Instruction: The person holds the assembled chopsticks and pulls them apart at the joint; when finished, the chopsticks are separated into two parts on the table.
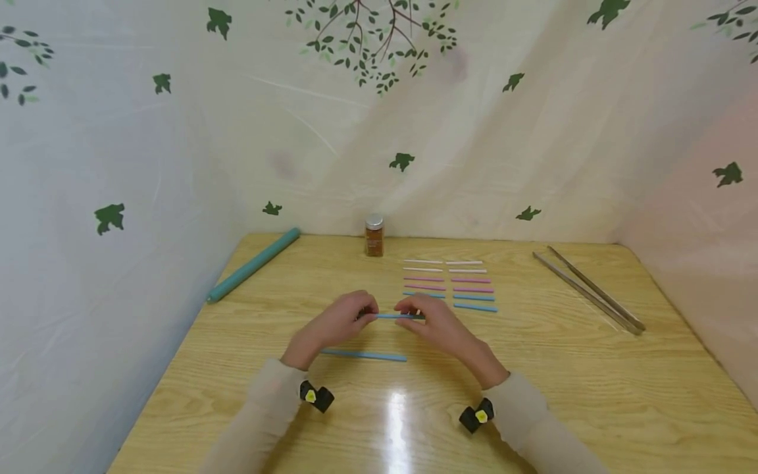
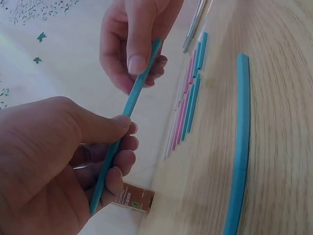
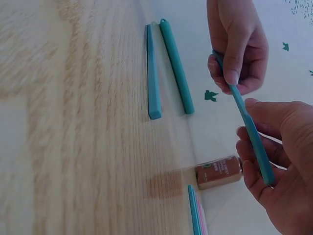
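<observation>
Both hands hold a slim blue stick [image 1: 387, 316] between them, raised above the table. Its left part is gripped by my left hand [image 1: 349, 313], with the thumb on top and fingers curled beneath in the left wrist view. My right hand [image 1: 441, 322] pinches the other part between thumb and fingers. In the right wrist view a small dent or kink shows in the held stick [image 3: 247, 117] beside the right thumb. A longer blue stick [image 1: 370, 356] lies on the table [image 1: 331, 421] nearer to me, below the hands.
Beyond the right hand lie two columns of short sticks: white [image 1: 464, 263], pink [image 1: 472, 280] and blue [image 1: 476, 307]. A spice jar [image 1: 374, 238] stands at the back. A teal rod [image 1: 254, 265] lies at left, long metal tongs [image 1: 592, 293] at right. Cloth walls surround the table.
</observation>
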